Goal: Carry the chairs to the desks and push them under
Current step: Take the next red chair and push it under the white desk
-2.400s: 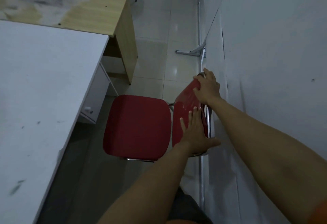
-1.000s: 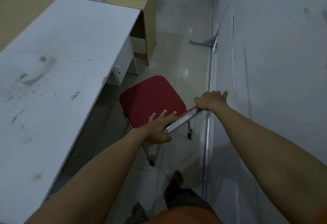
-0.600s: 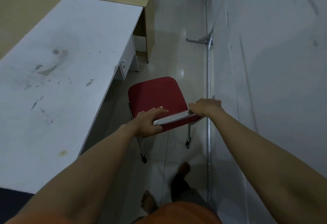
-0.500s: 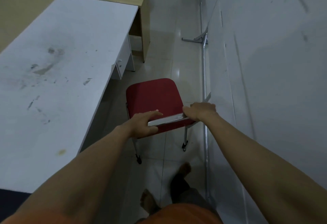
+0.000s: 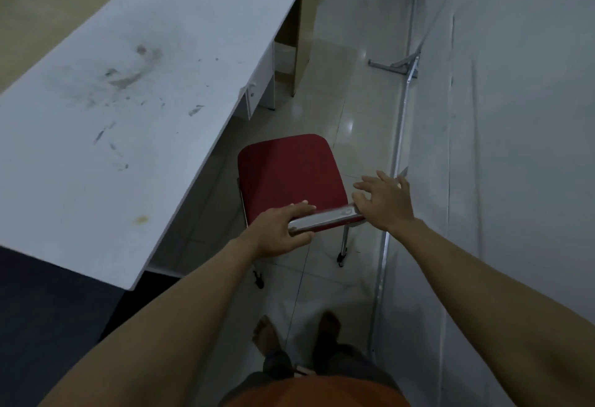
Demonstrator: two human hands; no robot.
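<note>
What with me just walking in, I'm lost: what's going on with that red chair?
A person is handling a red chair by its backrest. The left hand grips the backrest's left end; the right hand is open, fingers spread, at its right end. The chair stands on the floor beside the white desk, not yet pushed under.
</note>
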